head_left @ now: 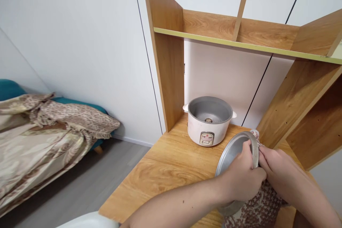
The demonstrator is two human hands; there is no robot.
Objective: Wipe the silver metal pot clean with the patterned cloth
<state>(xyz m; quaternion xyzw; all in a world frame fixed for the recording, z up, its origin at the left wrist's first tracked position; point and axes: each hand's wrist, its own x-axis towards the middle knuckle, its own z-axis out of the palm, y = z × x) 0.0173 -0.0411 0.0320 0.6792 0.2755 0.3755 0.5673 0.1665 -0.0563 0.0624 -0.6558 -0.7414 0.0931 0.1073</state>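
Head view: your left hand (244, 180) is clamped on the rim of the metal pot (233, 153), fingers curled over its edge, holding it tilted above the wooden desk (165, 171). Your right hand (278, 171) is closed around a patterned cloth (260, 208), pressing it against the pot's outer side, just beside your left fingers. Beyond both hands, a little apart, the white rice cooker (208, 121) stands open on the desk, under the shelf (240, 44).
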